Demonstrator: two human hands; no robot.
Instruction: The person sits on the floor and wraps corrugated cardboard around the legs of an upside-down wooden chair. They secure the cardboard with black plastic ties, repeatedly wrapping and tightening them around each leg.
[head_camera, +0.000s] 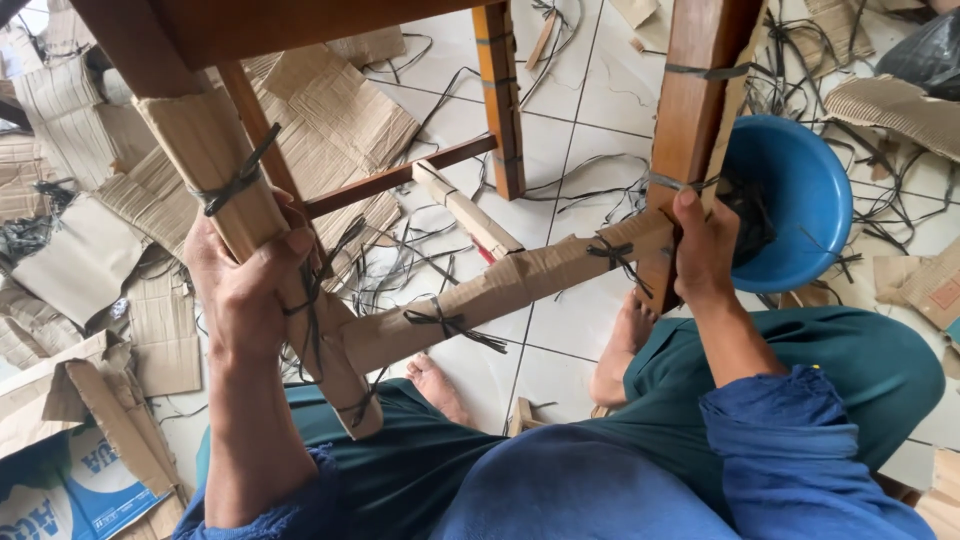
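While you sit on the tiled floor, the wooden chair frame stands over your legs: stiff, likely fairly heavy, best held by its legs. Its cardboard-wrapped rail, tied with dark strips, looks soft and crushable. Your left hand is closed around the wrapped leg; your right hand grips the bare leg beside the blue bowl.

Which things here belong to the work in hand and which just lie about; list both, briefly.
In hand: left hand gripping the cardboard-wrapped leg; right hand on the far wooden leg; wrapped crossbar; dark ties.

Lying about: blue bowl, cardboard scraps, loose strips, printed box.
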